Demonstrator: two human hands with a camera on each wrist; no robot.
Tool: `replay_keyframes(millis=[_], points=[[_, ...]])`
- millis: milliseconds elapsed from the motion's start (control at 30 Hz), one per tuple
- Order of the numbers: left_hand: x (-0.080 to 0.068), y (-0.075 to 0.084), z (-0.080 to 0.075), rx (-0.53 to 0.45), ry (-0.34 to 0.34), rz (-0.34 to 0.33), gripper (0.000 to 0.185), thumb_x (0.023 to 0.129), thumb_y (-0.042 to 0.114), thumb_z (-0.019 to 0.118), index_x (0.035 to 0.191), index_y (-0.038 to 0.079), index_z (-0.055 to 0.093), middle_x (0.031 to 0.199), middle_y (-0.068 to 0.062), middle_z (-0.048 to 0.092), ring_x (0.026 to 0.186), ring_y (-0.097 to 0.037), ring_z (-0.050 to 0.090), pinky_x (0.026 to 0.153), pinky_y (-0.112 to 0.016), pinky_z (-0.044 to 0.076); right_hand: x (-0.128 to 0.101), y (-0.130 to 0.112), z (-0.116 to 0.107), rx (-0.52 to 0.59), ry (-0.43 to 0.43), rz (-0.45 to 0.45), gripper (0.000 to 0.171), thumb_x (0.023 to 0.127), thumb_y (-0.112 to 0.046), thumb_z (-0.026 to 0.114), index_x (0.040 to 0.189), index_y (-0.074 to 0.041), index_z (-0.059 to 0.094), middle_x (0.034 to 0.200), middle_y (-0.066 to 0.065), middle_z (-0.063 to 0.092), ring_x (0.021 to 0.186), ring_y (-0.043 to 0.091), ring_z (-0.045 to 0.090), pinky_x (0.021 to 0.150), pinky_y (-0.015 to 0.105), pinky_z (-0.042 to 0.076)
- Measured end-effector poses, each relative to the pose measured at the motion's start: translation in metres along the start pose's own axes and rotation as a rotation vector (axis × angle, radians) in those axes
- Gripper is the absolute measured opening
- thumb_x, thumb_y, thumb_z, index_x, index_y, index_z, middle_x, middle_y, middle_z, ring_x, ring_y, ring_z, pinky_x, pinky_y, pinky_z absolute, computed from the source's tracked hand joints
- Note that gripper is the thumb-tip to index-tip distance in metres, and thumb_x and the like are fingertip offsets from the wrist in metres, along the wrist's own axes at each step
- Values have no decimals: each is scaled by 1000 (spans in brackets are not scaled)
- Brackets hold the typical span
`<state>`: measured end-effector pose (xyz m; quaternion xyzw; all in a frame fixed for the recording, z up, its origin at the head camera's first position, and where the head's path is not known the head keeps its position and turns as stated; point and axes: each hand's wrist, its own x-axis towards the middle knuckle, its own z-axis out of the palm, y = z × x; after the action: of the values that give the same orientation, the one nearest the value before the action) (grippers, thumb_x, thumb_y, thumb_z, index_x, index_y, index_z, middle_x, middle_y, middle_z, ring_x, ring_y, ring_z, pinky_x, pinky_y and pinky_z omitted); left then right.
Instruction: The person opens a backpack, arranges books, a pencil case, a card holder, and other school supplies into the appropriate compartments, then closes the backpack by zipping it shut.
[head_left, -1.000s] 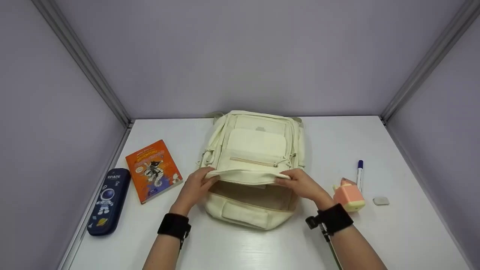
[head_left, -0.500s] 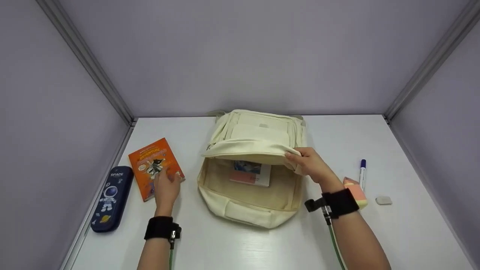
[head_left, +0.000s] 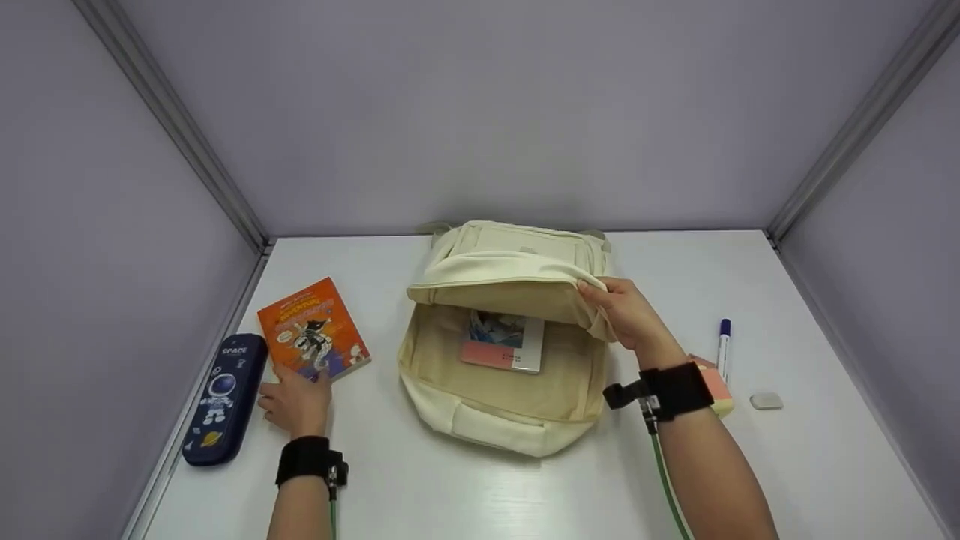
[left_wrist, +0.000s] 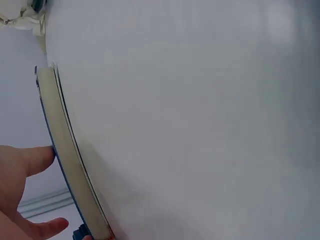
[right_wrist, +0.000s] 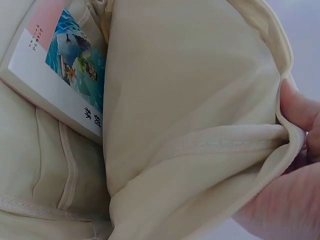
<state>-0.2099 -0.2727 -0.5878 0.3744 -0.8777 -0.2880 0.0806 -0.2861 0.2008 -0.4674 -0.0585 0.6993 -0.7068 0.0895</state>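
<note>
A cream backpack (head_left: pixel 499 270) lies on the white table with its main compartment unzipped. My right hand (head_left: pixel 630 319) pinches the edge of its front panel and keeps it lifted; the right wrist view shows the thumb (right_wrist: pixel 297 107) on that edge. Inside lies a white and pink book (head_left: pixel 491 356) with a blue picture. To the left, an orange paperback (head_left: pixel 300 307) lies flat, its page edges facing the left wrist camera. My left hand (head_left: pixel 296 401) is at its near edge, fingers spread, the thumb (left_wrist: pixel 37 159) touching the cover's rim.
A dark blue astronaut pencil case (head_left: pixel 225 401) lies left of the orange paperback. On the right are a blue-capped marker (head_left: pixel 724 349), a grey-white eraser (head_left: pixel 766 401) and a pink and yellow block-shaped item (head_left: pixel 718 386), partly hidden by the right wrist. Walls enclose the table's back and sides.
My left hand has let go of the backpack's edge, moved left over the orange paperback, then down to its near edge. My right hand has raised the panel, exposing the book inside.
</note>
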Motion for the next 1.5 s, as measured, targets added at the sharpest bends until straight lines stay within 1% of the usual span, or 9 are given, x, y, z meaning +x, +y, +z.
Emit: replay_keyframes(millis=[100,200,433,633,800,1100,1333,1400,1500], points=[[4,-4,-6,-42,-78,-70,83,87,37,70,140,-10,27,129,-42,32,119,-58,35,98,-65,29,1,0,1,-5,7,11,38,100,-9,57,63,-13,54,68,-3,45,70,14,44,65,26,37],[8,-6,-12,-44,-159,-102,90,85,43,71,140,-11,24,129,-43,34,119,-59,36,99,-64,30,1,0,1,-12,8,14,37,100,-10,57,63,-14,55,68,-4,46,68,13,45,63,26,38],[16,-3,-25,7,-280,-119,102,87,48,68,145,-16,12,133,-46,33,123,-58,35,103,-64,29,2,0,1,-19,6,15,36,100,-10,57,64,-13,56,67,-4,47,67,12,45,62,25,38],[22,-1,-32,6,-362,-146,111,86,50,69,147,-15,2,138,-45,30,128,-57,31,105,-64,26,1,-3,2,-32,21,20,34,100,-11,58,65,-13,56,67,-4,46,66,12,45,60,25,38],[26,-1,-35,-25,-375,-157,112,83,49,73,145,-16,7,137,-42,34,126,-53,36,104,-61,30,1,-4,2,-37,16,27,34,100,-12,58,66,-12,56,69,-3,45,70,14,44,64,27,37],[29,-5,-38,-24,-397,-147,94,79,54,76,133,-16,42,127,-32,46,112,-43,45,97,-55,39,0,-8,5,-31,11,50,36,100,-9,58,64,-11,55,66,-3,44,69,14,43,64,27,37],[30,-6,-35,-100,-405,-158,97,79,53,76,135,-16,39,127,-29,48,110,-40,46,100,-53,37,2,-3,5,-24,39,36,35,98,-9,59,64,-13,57,65,-4,46,67,13,45,62,26,39],[30,-5,-34,-157,-385,-147,97,79,49,78,137,-18,36,128,-30,48,110,-40,46,101,-53,37,2,-3,6,-22,46,34,35,98,-9,60,63,-13,56,64,-4,45,66,13,45,61,26,38],[28,-1,-34,-285,-331,-139,101,81,38,80,142,-18,23,133,-32,44,115,-39,45,101,-49,37,2,-3,6,-29,51,31,36,98,-8,60,62,-13,55,63,-4,45,64,12,45,60,25,38]])
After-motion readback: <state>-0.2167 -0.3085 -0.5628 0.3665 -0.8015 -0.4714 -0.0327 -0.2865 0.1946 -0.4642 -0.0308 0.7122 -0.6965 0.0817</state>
